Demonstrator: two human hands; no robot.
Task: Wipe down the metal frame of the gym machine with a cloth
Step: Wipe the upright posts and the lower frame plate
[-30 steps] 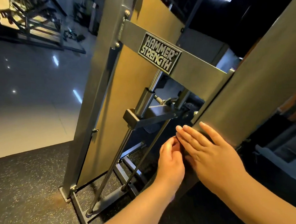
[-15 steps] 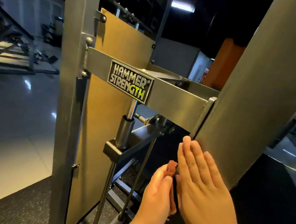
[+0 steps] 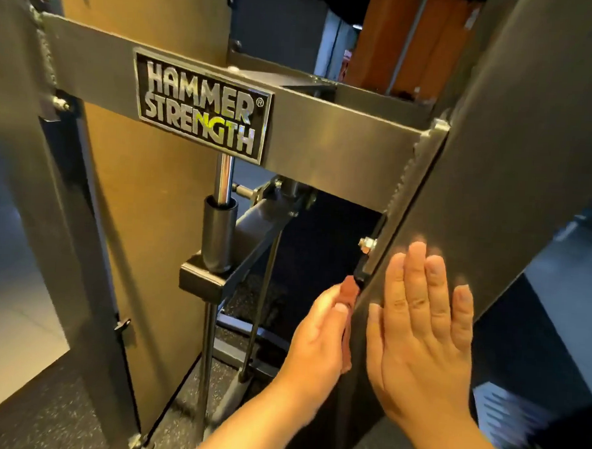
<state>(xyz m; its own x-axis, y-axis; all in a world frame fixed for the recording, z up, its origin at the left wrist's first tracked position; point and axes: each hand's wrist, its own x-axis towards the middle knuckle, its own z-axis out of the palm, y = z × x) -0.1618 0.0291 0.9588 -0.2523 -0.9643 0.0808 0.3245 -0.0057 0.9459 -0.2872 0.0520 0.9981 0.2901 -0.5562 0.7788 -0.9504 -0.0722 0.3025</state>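
Right hand now fingers-up on frame post; cloth upright alongside

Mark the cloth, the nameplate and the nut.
cloth (image 3: 350, 290): head view, its upper end.
nameplate (image 3: 203, 108): head view, middle of the lettering.
nut (image 3: 367, 244): head view, its shiny face.

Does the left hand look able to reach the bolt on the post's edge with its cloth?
Probably yes: the bolt sits just above the cloth the left hand holds, and the gap beside the post is open.
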